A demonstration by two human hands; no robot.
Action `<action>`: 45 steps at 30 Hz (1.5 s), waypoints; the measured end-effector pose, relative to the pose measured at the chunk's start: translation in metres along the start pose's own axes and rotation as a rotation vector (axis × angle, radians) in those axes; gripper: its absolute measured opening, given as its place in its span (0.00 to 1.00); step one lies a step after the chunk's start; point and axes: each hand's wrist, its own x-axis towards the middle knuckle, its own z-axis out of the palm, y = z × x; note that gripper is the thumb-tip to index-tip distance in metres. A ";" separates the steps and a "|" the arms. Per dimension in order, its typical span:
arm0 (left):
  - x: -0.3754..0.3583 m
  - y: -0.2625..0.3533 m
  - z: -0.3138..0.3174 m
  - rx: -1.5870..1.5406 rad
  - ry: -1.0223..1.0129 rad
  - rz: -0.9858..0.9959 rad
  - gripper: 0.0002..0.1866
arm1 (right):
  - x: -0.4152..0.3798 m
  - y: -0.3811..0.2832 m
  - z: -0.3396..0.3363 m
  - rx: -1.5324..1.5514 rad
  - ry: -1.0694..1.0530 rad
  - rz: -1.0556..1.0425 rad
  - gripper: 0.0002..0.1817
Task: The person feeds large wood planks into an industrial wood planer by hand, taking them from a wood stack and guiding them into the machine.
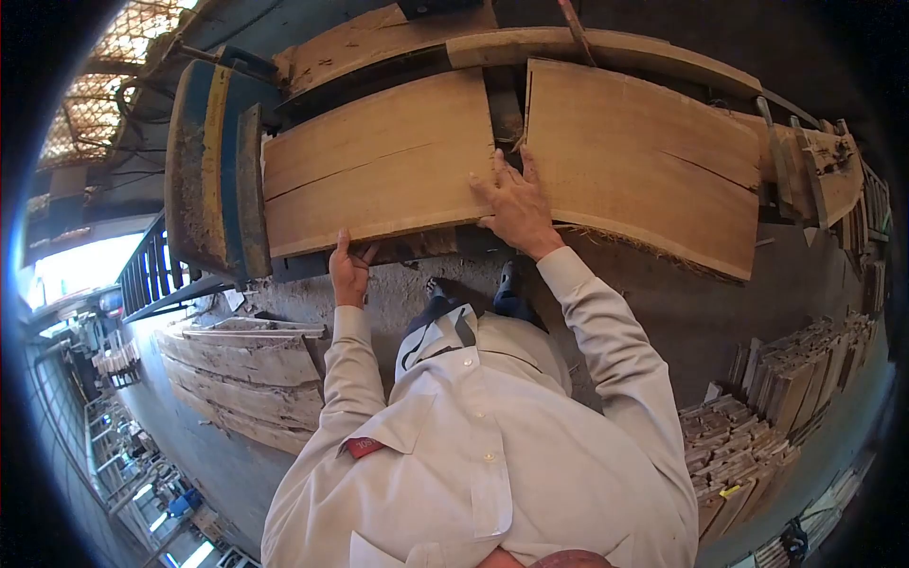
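Note:
Two wide wooden boards lie side by side with a narrow gap between them. My left hand [350, 270] holds the near edge of the left board [379, 161], thumb at the edge and fingers partly hidden below it. At the gap, my right hand [516, 202] has its fingers spread, resting at the inner corner of the left board and reaching to the edge of the right board [644, 161]. Both boards show a long dark crack. The right board's near edge is rough and splintered.
A blue and yellow machine part [216, 170] stands at the boards' left end. Long planks [606, 43] run behind them. Stacked slabs [241, 374] lie at lower left, piled wood pieces [739, 454] at lower right. Metal bars [778, 170] stand at the right.

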 end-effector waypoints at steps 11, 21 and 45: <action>-0.007 0.002 0.001 -0.051 -0.023 -0.010 0.22 | 0.013 -0.021 -0.007 -0.133 -0.144 0.052 0.51; -0.018 0.018 0.006 -0.004 -0.050 -0.092 0.29 | 0.058 -0.052 0.016 -0.295 -0.396 0.150 0.65; -0.278 -0.245 -0.440 0.987 0.239 -0.346 0.25 | 0.056 -0.072 0.095 -0.228 0.274 0.331 0.35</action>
